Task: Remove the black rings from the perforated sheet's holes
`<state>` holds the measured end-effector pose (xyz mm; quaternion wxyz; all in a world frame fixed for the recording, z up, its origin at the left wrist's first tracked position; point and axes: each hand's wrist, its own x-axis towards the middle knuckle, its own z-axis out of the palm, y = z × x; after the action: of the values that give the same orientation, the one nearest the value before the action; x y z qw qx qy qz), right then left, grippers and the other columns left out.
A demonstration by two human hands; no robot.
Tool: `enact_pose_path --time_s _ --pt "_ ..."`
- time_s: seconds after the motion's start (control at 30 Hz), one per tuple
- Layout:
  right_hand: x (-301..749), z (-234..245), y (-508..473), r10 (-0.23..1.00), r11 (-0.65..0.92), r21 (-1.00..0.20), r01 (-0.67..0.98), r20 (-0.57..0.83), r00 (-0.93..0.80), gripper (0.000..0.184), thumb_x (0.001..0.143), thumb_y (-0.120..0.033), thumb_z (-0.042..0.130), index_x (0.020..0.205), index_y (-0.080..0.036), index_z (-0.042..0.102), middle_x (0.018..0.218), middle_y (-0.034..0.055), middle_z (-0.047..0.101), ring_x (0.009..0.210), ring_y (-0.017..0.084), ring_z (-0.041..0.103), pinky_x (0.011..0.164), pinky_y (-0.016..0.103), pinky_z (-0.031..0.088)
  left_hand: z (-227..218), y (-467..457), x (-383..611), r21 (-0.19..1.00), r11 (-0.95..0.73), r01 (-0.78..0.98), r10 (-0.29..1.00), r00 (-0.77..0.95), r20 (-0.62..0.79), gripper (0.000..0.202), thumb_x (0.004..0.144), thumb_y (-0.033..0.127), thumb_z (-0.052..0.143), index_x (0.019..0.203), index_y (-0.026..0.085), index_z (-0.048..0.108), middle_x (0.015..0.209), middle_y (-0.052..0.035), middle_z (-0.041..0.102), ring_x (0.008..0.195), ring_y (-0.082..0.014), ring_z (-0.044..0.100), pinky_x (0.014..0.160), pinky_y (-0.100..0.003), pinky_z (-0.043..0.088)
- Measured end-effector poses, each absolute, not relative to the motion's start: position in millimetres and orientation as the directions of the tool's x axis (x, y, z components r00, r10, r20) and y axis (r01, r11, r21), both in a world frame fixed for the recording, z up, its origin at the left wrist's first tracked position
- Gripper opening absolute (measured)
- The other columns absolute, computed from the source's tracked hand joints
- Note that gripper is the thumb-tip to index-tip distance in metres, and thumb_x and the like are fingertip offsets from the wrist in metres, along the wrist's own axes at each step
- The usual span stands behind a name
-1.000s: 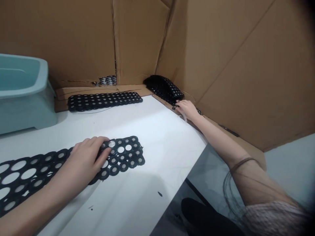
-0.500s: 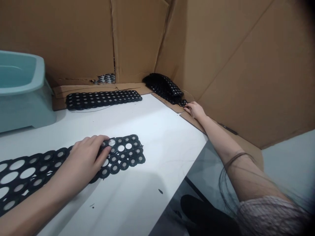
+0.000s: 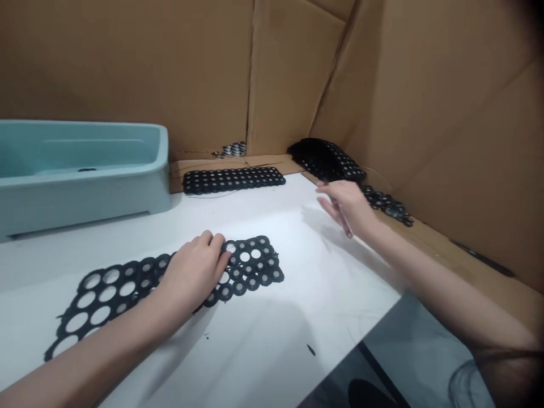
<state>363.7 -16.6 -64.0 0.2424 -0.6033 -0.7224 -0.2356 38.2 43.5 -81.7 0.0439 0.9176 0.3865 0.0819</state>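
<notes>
My left hand (image 3: pixel 193 269) rests across a black perforated rubber mat (image 3: pixel 255 272) on the white table. Its fingers are bent and pressed together on the mat's edge. Some of the mat's round openings are wide and show white; others hold greyish centres. To the right, my right hand (image 3: pixel 351 207) is raised over the tabletop, slightly blurred, with thumb and forefinger apart and nothing visible between them. Just beyond it, a short black perforated piece (image 3: pixel 386 204) lies on the cardboard ledge. A curled stack of black perforated mats (image 3: pixel 331 158) sits in the corner.
A light blue plastic tub (image 3: pixel 102 192) stands at the left, a small dark thing inside. Another black perforated mat (image 3: pixel 233 179) lies along the table's back. Cardboard walls (image 3: pixel 204 68) close off the back and right. A dark pen-like object (image 3: pixel 482 258) lies on the ledge.
My right hand has let go of the short black piece in the corner and come back over the table. My left hand stays on the mat. The view has turned left.
</notes>
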Motion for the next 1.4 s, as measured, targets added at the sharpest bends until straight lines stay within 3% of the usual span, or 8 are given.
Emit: enact_pose_path --time_s 0.07,0.17,0.27,0.5,0.63,0.87,1.2,1.4 --pt "318.4 -67.9 -7.9 0.761 0.261 0.033 0.965 0.608 -0.227 0.021 0.085 -0.032 0.045 0.091 -0.016 0.059 0.078 0.0063 0.063 0.079 0.019 0.058 0.078 0.033 0.043 -80.6 42.7 37.4 0.146 -0.675 0.724 0.738 0.665 0.114 0.03 0.087 0.032 0.029 0.094 0.015 0.052 0.084 -0.0082 0.053 0.075 -0.0225 0.054 0.061 -0.033 0.041" --pt "260.2 -79.2 1.5 0.82 0.458 -0.124 0.88 0.442 -0.364 0.029 0.083 -0.037 0.051 0.102 -0.016 0.056 0.096 0.0085 0.062 0.09 0.02 0.055 0.083 0.034 0.042 -81.8 43.0 36.3 0.18 -0.694 0.697 0.719 0.68 0.139 0.028 0.087 0.032 0.03 0.091 0.015 0.051 0.086 -0.0088 0.054 0.08 -0.0232 0.054 0.067 -0.034 0.042" --pt "229.4 -91.2 6.5 0.815 0.558 -0.224 0.799 0.331 -0.476 0.031 0.081 -0.037 0.054 0.102 -0.014 0.054 0.091 0.0089 0.06 0.086 0.02 0.053 0.078 0.033 0.043 -80.4 42.7 34.1 0.219 -0.725 0.653 0.687 0.71 0.156 0.027 0.087 0.031 0.03 0.093 0.015 0.05 0.09 -0.0091 0.055 0.084 -0.0224 0.054 0.071 -0.033 0.041" --pt "238.4 -94.9 3.1 0.852 0.509 -0.339 0.791 0.333 -0.405 0.011 0.087 -0.023 0.043 0.087 -0.017 0.052 0.08 0.0051 0.053 0.073 0.016 0.05 0.065 0.027 0.042 -64.6 50.9 -6.0 0.315 -0.544 0.778 0.822 0.569 0.012 0.032 0.084 0.044 0.033 0.089 0.019 0.053 0.082 -0.0077 0.061 0.073 -0.024 0.055 0.061 -0.031 0.036" --pt "258.2 -96.0 12.5 0.886 0.43 -0.389 0.815 0.356 -0.298 0.011 0.086 -0.025 0.044 0.085 -0.019 0.052 0.081 0.0046 0.052 0.071 0.015 0.052 0.063 0.028 0.043 -61.5 58.0 -49.8 0.485 -0.381 0.787 0.872 0.48 -0.095 0.026 0.079 0.043 0.042 0.084 0.021 0.056 0.076 -0.0039 0.061 0.068 -0.02 0.054 0.059 -0.028 0.034" --pt "274.7 -104.7 26.8 0.909 0.336 -0.349 0.875 0.363 -0.204 0.017 0.083 -0.032 0.048 0.093 -0.02 0.054 0.084 0.0045 0.054 0.074 0.017 0.055 0.066 0.03 0.044 -83.7 43.4 -78.1 0.909 -0.1 0.404 0.956 0.291 -0.024 0.016 0.077 0.03 0.049 0.084 0.016 0.053 0.076 -0.0021 0.057 0.072 -0.0149 0.052 0.066 -0.026 0.038" --pt "272.2 -100.4 24.5 0.856 0.342 -0.293 0.893 0.49 -0.167 0.024 0.079 -0.037 0.054 0.094 -0.019 0.055 0.08 0.0047 0.054 0.076 0.019 0.056 0.071 0.033 0.044 -80.0 30.4 -64.3 0.996 0.086 0.027 0.969 0.23 -0.09 0.003 0.078 0.02 0.049 0.079 0.017 0.047 0.073 0.0007 0.054 0.059 -0.0087 0.05 0.056 -0.022 0.036" --pt "250.7 -73.1 14.3 0.85 0.406 -0.468 0.785 0.508 -0.137 0.032 0.079 -0.039 0.054 0.104 -0.02 0.053 0.095 0.0075 0.057 0.082 0.02 0.056 0.075 0.034 0.045 -77.3 25.9 -61.4 0.97 0.232 -0.076 0.949 0.238 -0.208 0.005 0.08 0.018 0.047 0.083 0.016 0.044 0.076 -0.0016 0.056 0.062 -0.0112 0.056 0.057 -0.023 0.037"
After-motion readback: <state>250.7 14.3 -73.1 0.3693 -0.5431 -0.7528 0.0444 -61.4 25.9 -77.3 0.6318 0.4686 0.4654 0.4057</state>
